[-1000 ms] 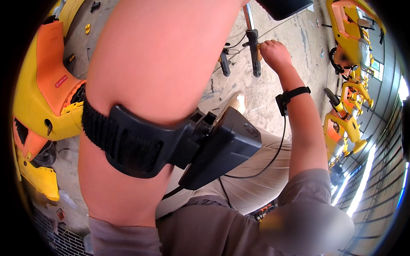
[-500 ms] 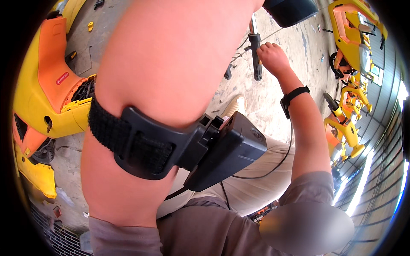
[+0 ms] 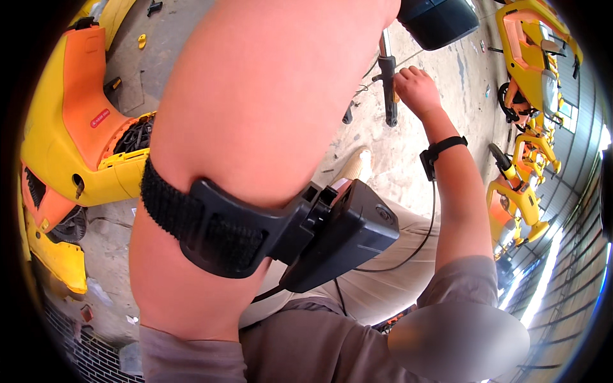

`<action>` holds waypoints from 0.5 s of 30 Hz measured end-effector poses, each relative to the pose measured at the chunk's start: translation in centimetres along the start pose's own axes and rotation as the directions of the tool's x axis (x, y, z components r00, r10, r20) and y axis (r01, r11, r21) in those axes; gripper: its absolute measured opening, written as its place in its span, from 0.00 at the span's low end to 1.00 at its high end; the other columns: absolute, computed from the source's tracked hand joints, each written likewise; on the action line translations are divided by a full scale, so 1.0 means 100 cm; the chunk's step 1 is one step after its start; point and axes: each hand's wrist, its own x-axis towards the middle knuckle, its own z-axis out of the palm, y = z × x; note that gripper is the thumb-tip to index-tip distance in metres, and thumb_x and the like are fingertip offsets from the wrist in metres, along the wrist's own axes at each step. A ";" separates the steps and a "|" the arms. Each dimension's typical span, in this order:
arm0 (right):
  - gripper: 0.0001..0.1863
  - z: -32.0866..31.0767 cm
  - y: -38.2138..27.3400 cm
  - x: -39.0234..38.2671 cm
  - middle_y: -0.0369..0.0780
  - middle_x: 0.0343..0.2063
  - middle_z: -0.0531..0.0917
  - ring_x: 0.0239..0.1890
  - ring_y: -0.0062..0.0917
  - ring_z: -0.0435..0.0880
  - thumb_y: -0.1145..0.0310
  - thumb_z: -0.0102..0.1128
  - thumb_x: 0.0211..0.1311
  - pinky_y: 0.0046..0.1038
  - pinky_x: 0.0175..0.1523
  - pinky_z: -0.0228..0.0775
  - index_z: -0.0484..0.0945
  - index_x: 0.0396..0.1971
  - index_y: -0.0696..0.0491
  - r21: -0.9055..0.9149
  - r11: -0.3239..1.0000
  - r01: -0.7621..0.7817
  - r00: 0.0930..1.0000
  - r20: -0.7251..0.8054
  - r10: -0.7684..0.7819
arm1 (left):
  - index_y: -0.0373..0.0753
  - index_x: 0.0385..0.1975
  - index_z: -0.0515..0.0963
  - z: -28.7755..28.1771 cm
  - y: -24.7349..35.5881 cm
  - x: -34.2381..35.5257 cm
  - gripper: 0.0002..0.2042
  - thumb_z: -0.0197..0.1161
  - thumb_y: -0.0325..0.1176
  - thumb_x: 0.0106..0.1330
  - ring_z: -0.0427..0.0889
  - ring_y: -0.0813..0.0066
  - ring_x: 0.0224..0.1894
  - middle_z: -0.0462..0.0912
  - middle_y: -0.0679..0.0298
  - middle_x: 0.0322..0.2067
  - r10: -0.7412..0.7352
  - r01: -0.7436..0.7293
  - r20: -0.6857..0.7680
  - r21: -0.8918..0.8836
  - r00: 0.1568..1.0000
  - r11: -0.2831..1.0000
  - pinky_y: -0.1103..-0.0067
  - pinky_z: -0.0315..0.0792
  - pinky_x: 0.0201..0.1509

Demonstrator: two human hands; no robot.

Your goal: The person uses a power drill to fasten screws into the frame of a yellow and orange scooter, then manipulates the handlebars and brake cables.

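Observation:
My right hand [image 3: 419, 92] is closed, with its curled fingers against the right side of a black fork leg [image 3: 389, 96] that has a shiny metal tube above it. A narrow orange strip shows between the hand and the leg. What the fingers enclose, if anything, is hidden. My left forearm [image 3: 255, 102] fills the middle of the picture, and its hand lies past the top edge, out of sight. Beside the top of the tube hangs a dark rounded housing [image 3: 439, 22].
A yellow and orange scooter body [image 3: 83, 127] stands on the left, with a loose yellow panel [image 3: 60, 258] below it. More yellow scooters [image 3: 533, 57] line the right side. A black strapped device [image 3: 345, 236] sits on my left arm, and a thin cable [image 3: 424, 239] runs from my right wrist.
The whole view has shifted slightly, so most things appear a little lower and further right. My right hand stays closed beside the fork leg.

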 end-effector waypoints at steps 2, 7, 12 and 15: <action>0.02 0.004 -0.001 -0.003 0.34 0.27 0.78 0.38 0.29 0.80 0.70 0.59 0.53 0.31 0.44 0.74 0.76 0.25 0.49 0.067 0.991 -0.117 0.992 -0.036 0.119 | 0.31 0.41 0.69 0.000 0.000 0.000 0.12 0.59 0.25 0.60 0.81 0.61 0.34 0.78 0.54 0.33 -0.001 0.001 0.003 -0.002 1.000 1.000 0.67 0.77 0.44; 0.04 0.007 -0.008 -0.007 0.35 0.28 0.80 0.37 0.32 0.80 0.68 0.61 0.53 0.34 0.41 0.75 0.77 0.25 0.51 0.317 0.893 -0.319 0.927 -0.091 0.364 | 0.31 0.41 0.69 -0.006 -0.001 -0.001 0.12 0.60 0.26 0.60 0.80 0.62 0.33 0.78 0.54 0.33 -0.002 0.002 0.021 -0.009 1.000 1.000 0.68 0.77 0.43; 0.05 0.017 -0.008 -0.014 0.36 0.29 0.81 0.38 0.34 0.80 0.66 0.62 0.53 0.35 0.42 0.75 0.78 0.25 0.51 0.418 0.796 -0.438 0.863 -0.051 0.502 | 0.31 0.41 0.69 -0.007 -0.002 -0.001 0.11 0.60 0.26 0.60 0.80 0.62 0.33 0.78 0.55 0.33 -0.002 0.002 0.043 -0.009 0.999 1.000 0.68 0.77 0.43; 0.05 0.022 -0.009 -0.012 0.37 0.30 0.82 0.39 0.35 0.80 0.66 0.62 0.53 0.36 0.43 0.75 0.79 0.25 0.51 0.457 0.750 -0.478 0.829 -0.047 0.557 | 0.31 0.40 0.69 -0.009 -0.002 -0.001 0.11 0.60 0.26 0.60 0.80 0.62 0.33 0.78 0.55 0.32 -0.001 0.001 0.047 -0.012 0.999 1.000 0.68 0.77 0.43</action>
